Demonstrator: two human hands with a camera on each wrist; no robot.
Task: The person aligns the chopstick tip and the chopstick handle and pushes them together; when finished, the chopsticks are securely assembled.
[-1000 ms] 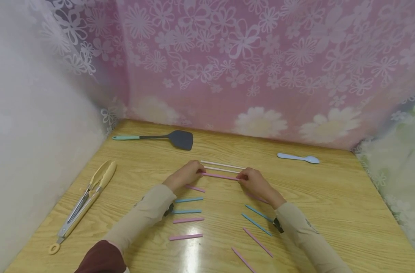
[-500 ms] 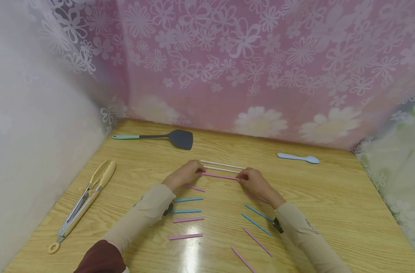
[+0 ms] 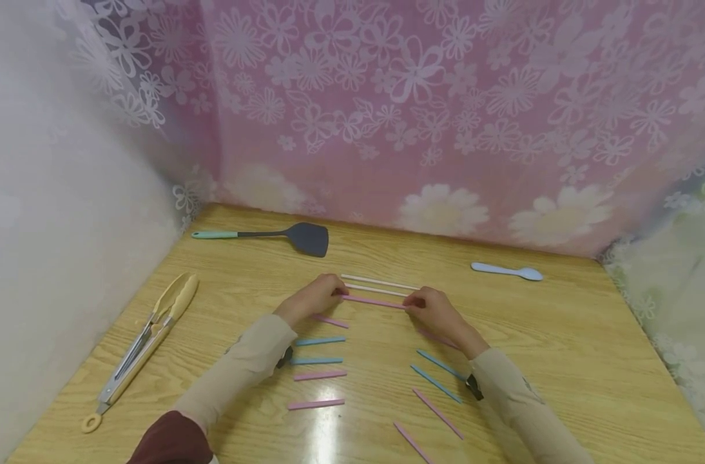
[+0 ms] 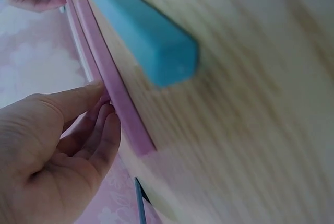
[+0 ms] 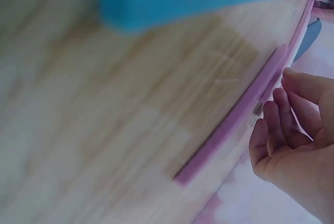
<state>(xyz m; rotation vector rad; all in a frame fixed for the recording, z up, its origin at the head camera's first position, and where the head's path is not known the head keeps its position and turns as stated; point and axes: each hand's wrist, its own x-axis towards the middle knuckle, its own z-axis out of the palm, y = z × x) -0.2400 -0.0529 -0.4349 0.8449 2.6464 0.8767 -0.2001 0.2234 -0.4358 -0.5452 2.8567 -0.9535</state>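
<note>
In the head view a pink stick (image 3: 374, 301) lies crosswise between the two hands. My left hand (image 3: 313, 300) pinches its left end with thumb and fingers, and my right hand (image 3: 439, 316) pinches the right end. Just beyond it, two white sticks (image 3: 381, 282) lie roughly parallel. Another pink stick (image 4: 112, 78) rests on the table beside the left hand in the left wrist view. Close to the right hand, the right wrist view has a further pink stick (image 5: 235, 117). The fingertips' contact is partly hidden in the head view.
Below the hands lie blue sticks (image 3: 320, 341) and pink sticks (image 3: 320, 376) in left and right columns. Tongs (image 3: 144, 348) lie at the left. A spatula (image 3: 308, 240) is at the back left, a pale blue spoon (image 3: 506, 270) at the back right. A floral curtain (image 3: 352, 129) hangs behind.
</note>
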